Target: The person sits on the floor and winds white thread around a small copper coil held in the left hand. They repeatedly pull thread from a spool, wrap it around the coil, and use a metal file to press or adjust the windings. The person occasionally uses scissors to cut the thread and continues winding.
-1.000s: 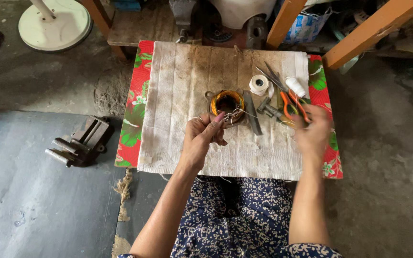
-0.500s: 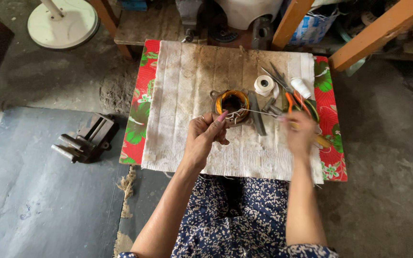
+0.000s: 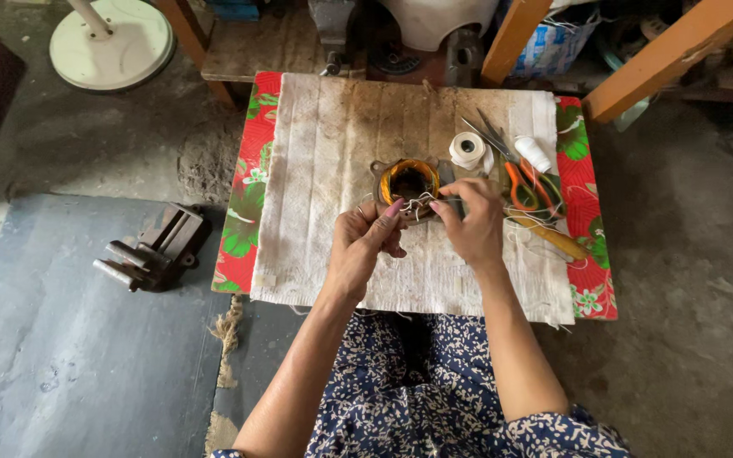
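Your left hand and right hand met at the near edge of the round motor stator, which sat mid-worktop on the pale cloth. Both hands were closed to a pinch, fingertips on the thin whitish threads at its copper winding. Just right of the stator lay a white tape roll, orange-handled pliers and a white spool. A metal vise stood on the floor, well apart to your left.
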